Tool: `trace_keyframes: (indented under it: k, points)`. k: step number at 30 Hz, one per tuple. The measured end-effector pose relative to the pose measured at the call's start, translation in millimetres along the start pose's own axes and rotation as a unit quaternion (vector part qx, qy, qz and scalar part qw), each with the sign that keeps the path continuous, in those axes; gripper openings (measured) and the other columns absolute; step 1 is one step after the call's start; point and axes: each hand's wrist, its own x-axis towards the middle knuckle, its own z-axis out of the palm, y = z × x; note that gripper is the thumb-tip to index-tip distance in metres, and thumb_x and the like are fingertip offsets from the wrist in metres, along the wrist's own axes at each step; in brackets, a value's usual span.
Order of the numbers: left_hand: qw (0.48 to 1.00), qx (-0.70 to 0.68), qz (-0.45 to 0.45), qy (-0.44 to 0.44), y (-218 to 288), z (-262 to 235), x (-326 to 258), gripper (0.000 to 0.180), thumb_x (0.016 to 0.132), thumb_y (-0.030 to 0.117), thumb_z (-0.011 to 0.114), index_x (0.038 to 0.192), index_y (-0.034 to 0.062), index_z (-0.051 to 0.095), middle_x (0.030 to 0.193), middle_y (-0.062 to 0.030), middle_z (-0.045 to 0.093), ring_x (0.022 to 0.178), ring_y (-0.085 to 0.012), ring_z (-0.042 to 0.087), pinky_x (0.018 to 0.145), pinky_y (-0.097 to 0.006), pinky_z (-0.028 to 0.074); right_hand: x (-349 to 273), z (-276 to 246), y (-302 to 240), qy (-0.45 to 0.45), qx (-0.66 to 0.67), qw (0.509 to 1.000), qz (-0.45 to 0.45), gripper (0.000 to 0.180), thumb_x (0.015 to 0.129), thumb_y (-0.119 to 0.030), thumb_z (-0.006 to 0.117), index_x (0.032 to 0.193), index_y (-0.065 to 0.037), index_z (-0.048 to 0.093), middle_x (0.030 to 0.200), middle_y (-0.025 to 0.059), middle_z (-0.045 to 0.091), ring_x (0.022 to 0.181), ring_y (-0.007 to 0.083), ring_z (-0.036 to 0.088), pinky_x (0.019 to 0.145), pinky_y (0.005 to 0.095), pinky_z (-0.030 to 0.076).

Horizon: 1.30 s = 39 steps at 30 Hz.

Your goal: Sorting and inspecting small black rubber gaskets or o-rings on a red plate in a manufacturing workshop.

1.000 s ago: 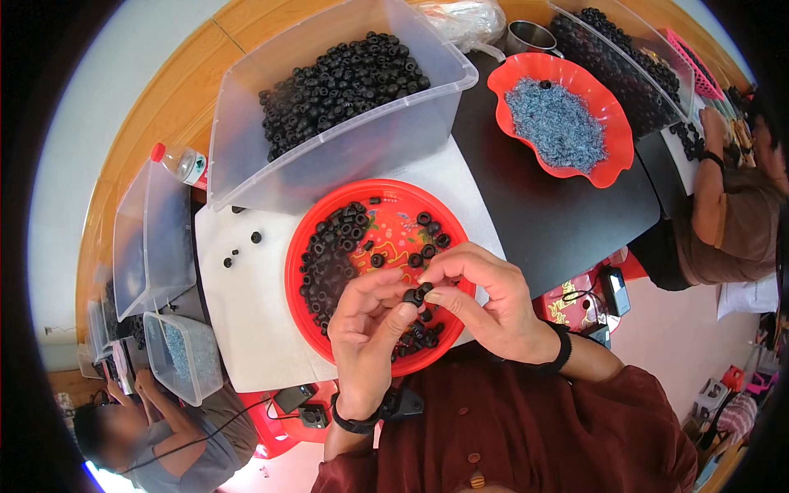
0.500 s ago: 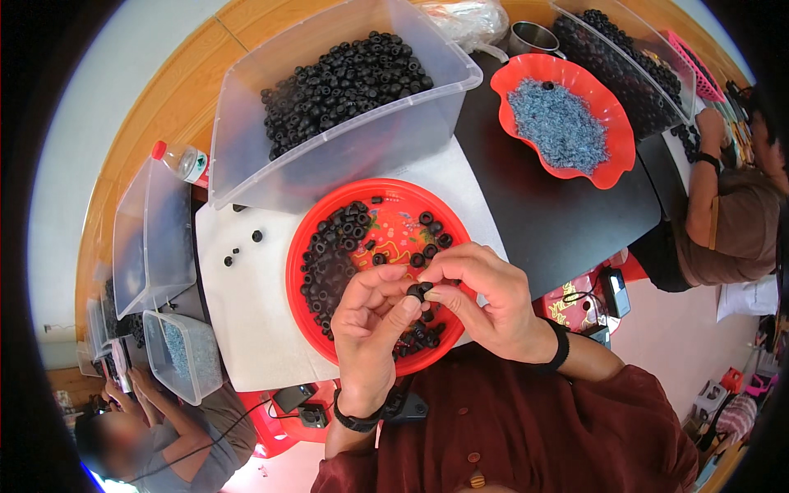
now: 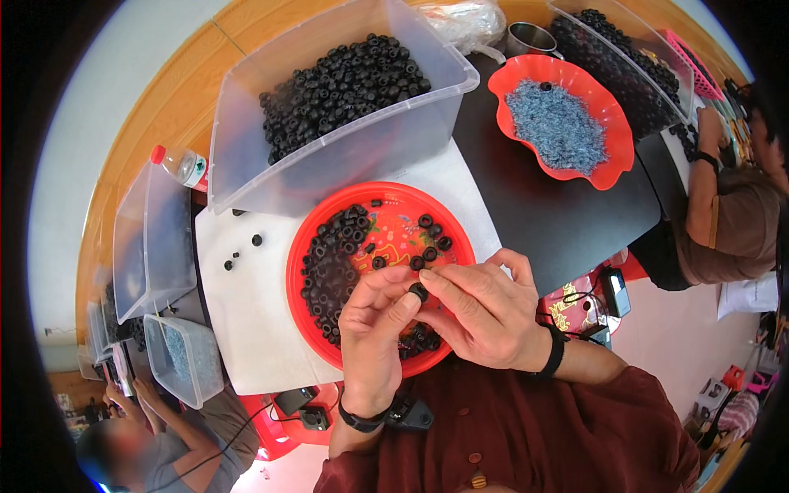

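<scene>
Both hands have drawn closer together over the red plate (image 3: 306,271) since the earlier frame. My left hand (image 3: 374,337) and right hand (image 3: 485,316) meet, their fingers (image 3: 403,302) clamped on one black ring (image 3: 418,291), raised above the plate, probably so that a dropped ring lands among the others. Behind, at the table's far edge, a clear bin (image 3: 246,177) holds more rings.

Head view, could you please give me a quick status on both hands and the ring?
Left hand and right hand together pinch one black ring. Held above the red plate of loose rings. Nothing in the way.
</scene>
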Motion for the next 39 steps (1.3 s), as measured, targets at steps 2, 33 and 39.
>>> trace_keyframes:
  k: [2,33,39]
  points:
    - [1.000,-0.021,-0.020,-0.007,-1,-1,-1,0.029,0.086,-0.003,0.060,0.114,-0.0001,0.057,0.104,-0.0089,0.065,0.094,-0.0119,0.061,0.083,-0.025,0.049,0,-1,1,-0.002,-0.011,1.000,-0.006,0.045,0.066,-0.015,0.080,0.106,-0.005,0.065,0.097,0.0039,0.065,0.073,0.0134,0.063,0.072,0.0312,0.037]
    - [0.998,0.005,-0.065,-0.023,-3,-11,-4,0.020,0.087,0.002,0.061,0.107,-0.0022,0.063,0.095,-0.0065,0.066,0.085,-0.0107,0.060,0.076,-0.024,0.048,12,-18,14,-0.114,0.170,0.978,0.029,0.034,0.076,-0.013,0.071,0.108,-0.003,0.063,0.102,0.0062,0.064,0.086,0.0202,0.062,0.076,0.0356,0.041]
    - [0.996,-0.008,-0.068,-0.052,-3,-10,-2,0.019,0.089,0.006,0.059,0.106,-0.0015,0.063,0.090,-0.0063,0.065,0.078,-0.0105,0.058,0.071,-0.022,0.045,30,-19,29,-0.208,0.302,0.927,0.077,0.026,0.079,-0.004,0.067,0.106,-0.006,0.068,0.094,0.0107,0.066,0.083,0.0259,0.063,0.073,0.0336,0.046]
